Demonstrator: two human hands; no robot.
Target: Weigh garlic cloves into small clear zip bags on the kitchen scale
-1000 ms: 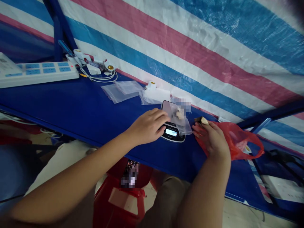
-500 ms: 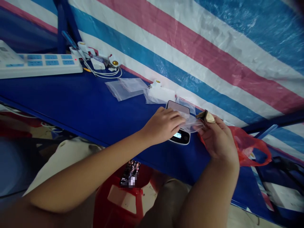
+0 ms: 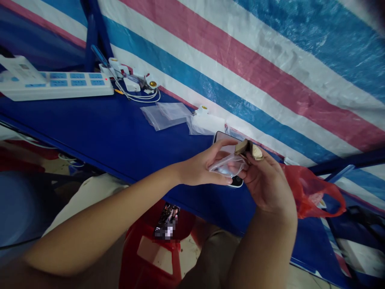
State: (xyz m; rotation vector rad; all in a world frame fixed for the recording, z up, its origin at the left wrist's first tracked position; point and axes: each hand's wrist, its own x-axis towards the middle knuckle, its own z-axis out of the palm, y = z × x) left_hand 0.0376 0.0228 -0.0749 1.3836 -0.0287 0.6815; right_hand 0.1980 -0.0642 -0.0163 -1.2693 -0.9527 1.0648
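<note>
My left hand holds a small clear plastic bag, with its thumb and fingers spread around the bag's opened mouth. In my right hand are brown dried pieces, one with a pale face turned up; what they are I cannot tell. Those pieces sit just above the bag's mouth, and the right fingertips reach the bag's edge. Beneath both hands lies a digital kitchen scale, its display mostly covered. A red plastic bag rests beside my right wrist.
More clear bags lie on the blue table near a white adapter. A power strip, a screwdriver and cables are at the left. A phone lies on a red stool below. Striped sheeting borders the back.
My left hand has turned from palm down to sideways, and the clear bag's mouth is now spread. My right hand has brought the brown pieces left, closer to the bag.
</note>
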